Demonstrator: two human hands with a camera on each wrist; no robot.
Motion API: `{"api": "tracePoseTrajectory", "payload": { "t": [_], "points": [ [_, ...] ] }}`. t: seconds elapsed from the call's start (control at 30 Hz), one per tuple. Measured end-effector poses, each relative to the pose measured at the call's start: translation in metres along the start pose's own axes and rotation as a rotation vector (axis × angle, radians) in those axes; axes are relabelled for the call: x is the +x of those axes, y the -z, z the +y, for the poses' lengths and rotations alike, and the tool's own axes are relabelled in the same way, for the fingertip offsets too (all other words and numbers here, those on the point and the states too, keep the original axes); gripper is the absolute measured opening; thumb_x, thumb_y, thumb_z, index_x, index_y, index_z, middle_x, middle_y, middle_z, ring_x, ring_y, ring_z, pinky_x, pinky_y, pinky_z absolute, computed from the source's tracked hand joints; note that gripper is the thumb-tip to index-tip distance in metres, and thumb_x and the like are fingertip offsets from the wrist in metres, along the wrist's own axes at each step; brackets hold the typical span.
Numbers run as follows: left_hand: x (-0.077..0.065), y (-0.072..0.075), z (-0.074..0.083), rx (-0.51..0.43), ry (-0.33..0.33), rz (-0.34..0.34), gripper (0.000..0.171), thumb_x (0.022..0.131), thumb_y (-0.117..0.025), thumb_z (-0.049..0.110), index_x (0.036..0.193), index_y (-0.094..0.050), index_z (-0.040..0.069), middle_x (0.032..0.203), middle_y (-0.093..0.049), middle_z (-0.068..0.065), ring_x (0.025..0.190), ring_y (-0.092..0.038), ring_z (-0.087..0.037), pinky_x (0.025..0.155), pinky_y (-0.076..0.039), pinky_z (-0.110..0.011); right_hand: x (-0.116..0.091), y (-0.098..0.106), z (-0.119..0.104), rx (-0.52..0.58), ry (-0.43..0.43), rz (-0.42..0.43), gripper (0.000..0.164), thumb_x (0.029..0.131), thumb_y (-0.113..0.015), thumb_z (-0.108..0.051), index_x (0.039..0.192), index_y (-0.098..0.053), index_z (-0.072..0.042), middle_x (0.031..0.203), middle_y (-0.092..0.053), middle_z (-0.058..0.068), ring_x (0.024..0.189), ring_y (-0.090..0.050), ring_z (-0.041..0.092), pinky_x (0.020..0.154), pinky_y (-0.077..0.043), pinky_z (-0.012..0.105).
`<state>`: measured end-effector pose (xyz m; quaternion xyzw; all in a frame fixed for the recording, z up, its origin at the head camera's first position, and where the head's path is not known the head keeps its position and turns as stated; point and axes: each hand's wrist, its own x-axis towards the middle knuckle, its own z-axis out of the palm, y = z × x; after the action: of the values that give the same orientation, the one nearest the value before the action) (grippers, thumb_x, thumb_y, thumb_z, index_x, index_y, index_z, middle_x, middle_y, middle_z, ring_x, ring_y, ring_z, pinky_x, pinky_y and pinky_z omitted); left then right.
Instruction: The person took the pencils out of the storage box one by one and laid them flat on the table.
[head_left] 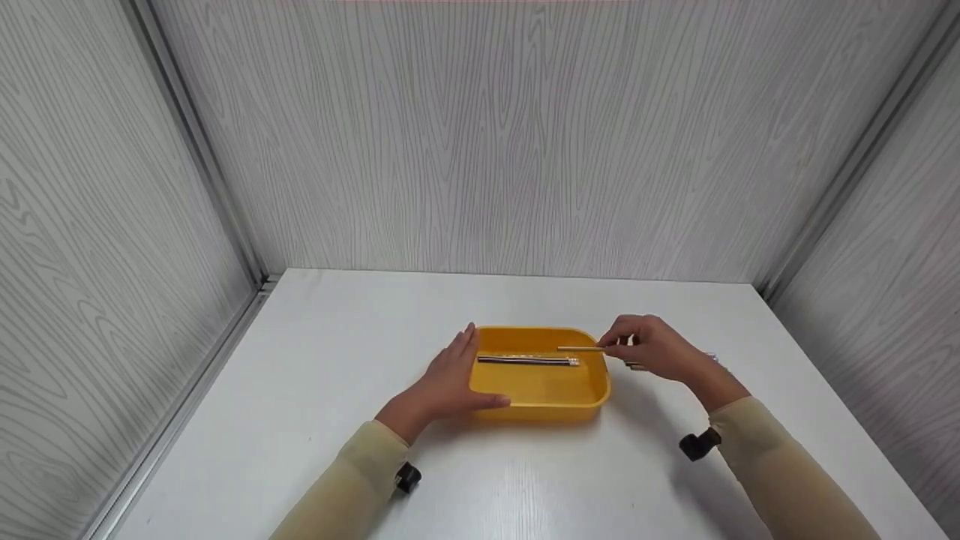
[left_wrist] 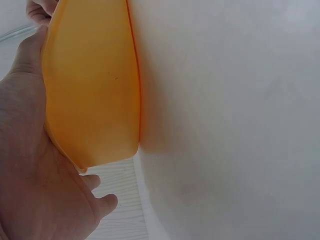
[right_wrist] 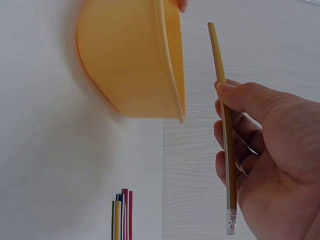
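A yellow plastic bin (head_left: 540, 415) stands on the white table. My left hand (head_left: 448, 379) rests against its left end, fingers straight along the side and thumb lying along the front rim. In the right wrist view, my right hand (right_wrist: 272, 130) pinches a yellow pencil (right_wrist: 228, 150) between thumb and fingers, its white eraser end towards the palm side. The head view has that pencil's far end over the bin's right back part. Inside the bin, dark pencils (head_left: 525, 361) with pale eraser ends lie lengthwise near the back wall.
Several more pencils (right_wrist: 125, 215), red, dark and yellow, lie side by side on the table right of the bin, partly hidden under my right hand in the head view. Pale wood-grain panels (head_left: 480, 150) enclose the table (head_left: 360, 300) at the back and sides.
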<state>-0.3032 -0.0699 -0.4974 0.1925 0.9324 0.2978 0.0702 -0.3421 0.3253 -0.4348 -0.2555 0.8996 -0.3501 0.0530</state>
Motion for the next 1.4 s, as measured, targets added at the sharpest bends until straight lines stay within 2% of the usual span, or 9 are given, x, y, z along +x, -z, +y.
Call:
{"api": "tracePoseTrajectory", "payload": {
  "t": [0.2,0.47,0.8,1.1,1.4],
  "points": [
    [0.000,-0.001,0.001,0.016,0.015,0.001,0.142,0.081,-0.081,0.081,0.179,-0.006,0.012,0.187,0.001,-0.002,0.172,-0.007,-0.027,0.137,-0.012,-0.051,-0.010,0.015,0.009,-0.031,-0.006,0.028,0.013,0.104,-0.080,-0.014,0.114,-0.088,-0.018,0.103,-0.075,-0.002,0.088,-0.064,0.029,0.075,-0.053,0.026],
    [0.001,0.000,-0.001,0.003,-0.003,-0.002,0.140,0.082,-0.081,0.079,0.179,-0.006,0.010,0.187,-0.001,-0.005,0.172,-0.007,-0.030,0.137,-0.013,-0.053,-0.023,0.027,0.019,-0.101,0.020,0.041,0.013,0.103,-0.080,-0.012,0.112,-0.088,-0.017,0.103,-0.076,-0.004,0.092,-0.064,0.024,0.079,-0.054,0.028],
    [0.001,0.000,-0.003,0.002,0.006,-0.006,0.142,0.081,-0.082,0.080,0.179,-0.004,0.011,0.187,0.001,-0.004,0.172,-0.007,-0.030,0.137,-0.014,-0.052,-0.036,0.039,0.032,-0.165,-0.011,0.079,0.016,0.102,-0.080,-0.006,0.109,-0.088,-0.018,0.102,-0.075,-0.005,0.092,-0.064,0.019,0.079,-0.055,0.026],
    [0.001,-0.001,-0.003,-0.005,0.005,-0.003,0.143,0.080,-0.081,0.081,0.179,-0.005,0.012,0.187,0.001,-0.003,0.172,-0.007,-0.028,0.137,-0.012,-0.051,-0.047,0.048,0.046,-0.188,-0.066,0.102,0.015,0.103,-0.078,-0.004,0.113,-0.087,-0.011,0.104,-0.076,0.001,0.094,-0.066,0.023,0.077,-0.055,0.027],
    [0.001,-0.001,-0.003,0.010,0.002,0.000,0.140,0.083,-0.083,0.077,0.179,-0.004,0.011,0.187,0.002,-0.003,0.172,-0.007,-0.030,0.137,-0.013,-0.052,-0.057,0.054,0.057,-0.197,-0.036,0.135,0.015,0.101,-0.080,-0.003,0.110,-0.088,-0.010,0.102,-0.076,-0.001,0.091,-0.065,0.014,0.076,-0.054,0.026]
  ]
}}
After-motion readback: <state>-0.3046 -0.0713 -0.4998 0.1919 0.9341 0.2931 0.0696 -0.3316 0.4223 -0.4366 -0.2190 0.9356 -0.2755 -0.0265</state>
